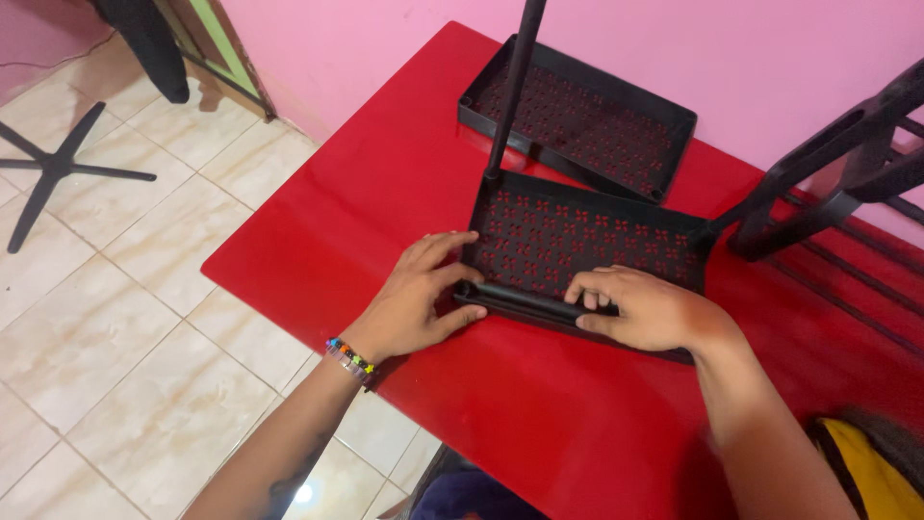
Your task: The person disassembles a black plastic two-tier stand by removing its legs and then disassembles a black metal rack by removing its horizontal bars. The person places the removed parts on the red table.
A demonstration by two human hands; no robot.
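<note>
On the red table (385, 193), a black tube (525, 300) lies under both hands' fingers (592, 289).

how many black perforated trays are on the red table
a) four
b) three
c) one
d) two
d: one black perforated tray lies under the left hand and right hand, and a second tray lies behind it on the red table.

Black tray (577, 236) with star-like, perhaps floral, cutouts; red table (385, 193).
</note>
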